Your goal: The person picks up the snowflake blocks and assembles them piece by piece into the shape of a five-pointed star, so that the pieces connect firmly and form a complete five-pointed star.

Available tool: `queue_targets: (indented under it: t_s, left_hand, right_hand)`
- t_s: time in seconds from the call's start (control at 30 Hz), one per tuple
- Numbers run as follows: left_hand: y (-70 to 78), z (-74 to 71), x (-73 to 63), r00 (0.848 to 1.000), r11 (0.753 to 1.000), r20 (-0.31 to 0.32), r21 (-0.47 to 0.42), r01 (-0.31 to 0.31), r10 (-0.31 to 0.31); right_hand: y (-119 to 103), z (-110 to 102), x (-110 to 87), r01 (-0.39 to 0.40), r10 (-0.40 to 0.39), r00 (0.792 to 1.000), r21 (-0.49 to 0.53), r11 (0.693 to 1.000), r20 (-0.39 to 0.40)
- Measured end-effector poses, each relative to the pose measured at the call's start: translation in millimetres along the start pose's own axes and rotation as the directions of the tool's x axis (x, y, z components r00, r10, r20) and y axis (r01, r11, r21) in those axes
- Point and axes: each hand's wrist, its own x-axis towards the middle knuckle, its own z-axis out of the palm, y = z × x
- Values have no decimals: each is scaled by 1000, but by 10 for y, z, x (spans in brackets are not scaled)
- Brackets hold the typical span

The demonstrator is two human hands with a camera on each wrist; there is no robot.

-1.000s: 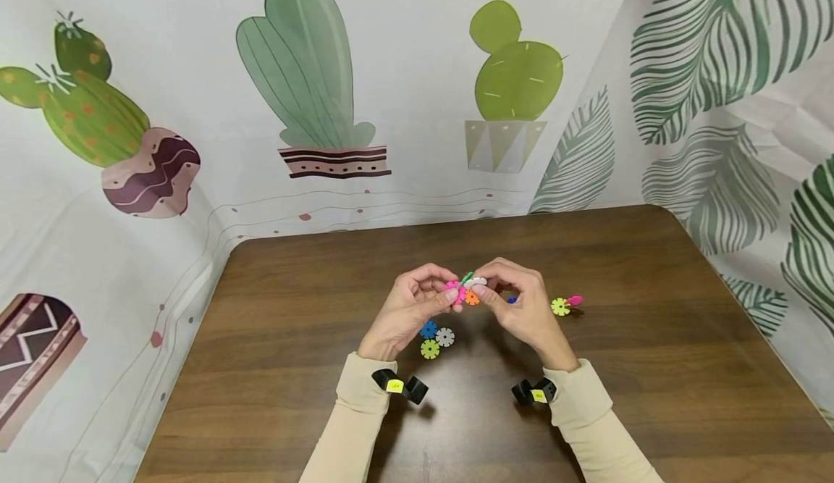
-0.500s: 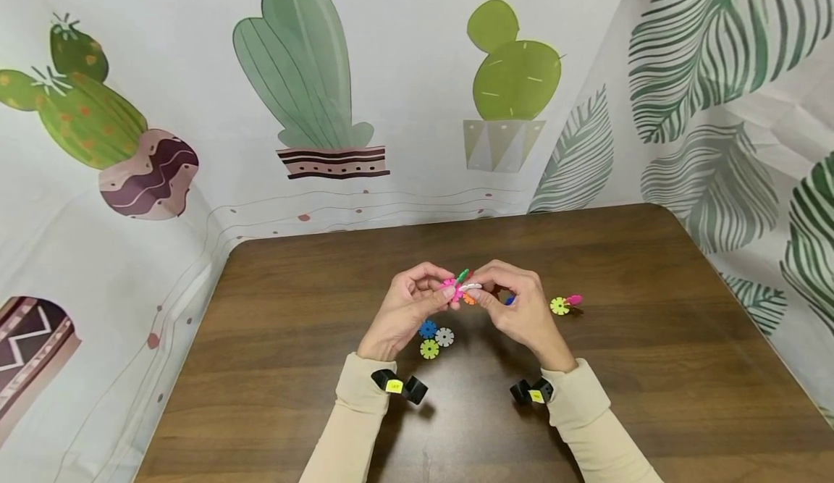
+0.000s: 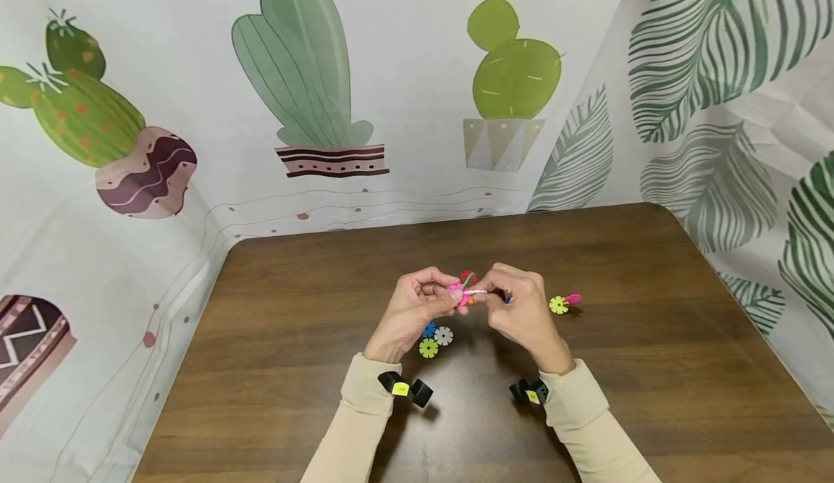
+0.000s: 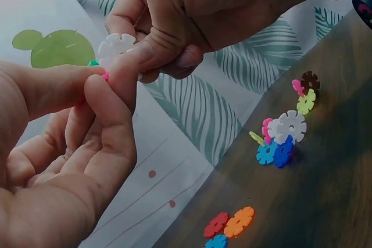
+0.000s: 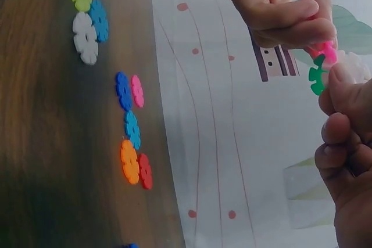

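Observation:
Above the table, my left hand (image 3: 410,313) pinches a pink notched disc (image 3: 455,290) between thumb and fingers. A white notched disc (image 4: 113,50) is pinched by my right hand (image 3: 524,313); in the head view it appears nearly edge-on, against the pink one. A green notched disc (image 5: 317,75) sticks out beside the pink disc in the right wrist view. The fingers cover where these discs meet, so how far they are slotted together cannot be told.
On the wooden table (image 3: 274,367), flat blue, white and lime discs (image 3: 428,348) lie nearest me. Beyond the hands are red and orange discs (image 4: 239,222) and a joined cluster with a white disc (image 4: 289,127). A lime disc (image 3: 558,305) with pink and brown pieces stands right.
The white disc has tilted from showing its face to nearly edge-on. My right fingers have shifted slightly right along it, and a red disc behind the hands has come into fuller view.

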Motion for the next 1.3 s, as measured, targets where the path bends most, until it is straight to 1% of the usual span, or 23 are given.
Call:
queue_targets:
  t_s: [0.23, 0.4, 0.47, 0.53, 0.6, 0.7, 0.8, 0.9, 0.93, 0.97, 1.0, 1.1, 1.13, 1.2, 1.3]
  left_hand:
    - [-13, 16, -3, 1000, 1000, -1, -15, 0, 0]
    - [-16, 21, 3, 1000, 1000, -4, -14, -1, 1]
    - [-18, 22, 3, 1000, 1000, 0, -20, -4, 4]
    - [-15, 23, 0, 1000, 999, 8, -31, -11, 11]
    - [-7, 26, -6, 1000, 999, 18, -50, -20, 21]
    - [10, 28, -15, 999, 997, 32, -78, -26, 29]
    - [19, 28, -18, 999, 994, 42, -110, -14, 18]
    - [24, 27, -17, 999, 991, 52, -135, 0, 8]
    - [25, 27, -16, 998, 990, 55, -140, 3, 5]
    - [25, 26, -14, 998, 990, 58, -144, 4, 4]
    - [23, 23, -13, 998, 989, 60, -146, 4, 5]
    - [30, 23, -14, 998, 990, 55, -141, 7, 1]
    - [32, 24, -15, 999, 991, 53, -137, 9, -2]
    - [34, 28, -19, 999, 991, 49, -134, 17, -11]
    - [28, 41, -25, 998, 989, 57, -142, 32, -25]
  right_hand:
    - [-6, 2, 3, -17, 18, 1000, 9, 1000, -6]
    - [-14, -7, 22, -25, 25, 1000, -10, 1000, 0]
    - [-17, -13, 24, -57, 57, 998, -5, 998, 6]
    - [-21, -23, 22, -117, 117, 993, 29, 993, 11]
    - [-29, -36, 18, -184, 182, 983, 86, 979, 22]
    - [-38, -55, 15, -264, 259, 965, 177, 948, 47]
    - [-45, -68, 13, -306, 296, 952, 244, 920, 77]
    - [-58, -69, 12, -333, 321, 943, 294, 896, 88]
    - [-64, -67, 11, -330, 320, 944, 296, 896, 83]
    - [-70, -62, 10, -319, 311, 947, 287, 903, 75]
    - [-74, -56, 9, -298, 292, 954, 266, 917, 63]
    - [-86, -36, 13, -187, 186, 982, 156, 970, 22]
    - [-89, -30, 16, -146, 146, 989, 122, 982, 11]
    - [-91, -23, 24, -79, 79, 997, 74, 994, -1]
    - [-87, -23, 36, -33, 33, 999, 50, 998, 4]
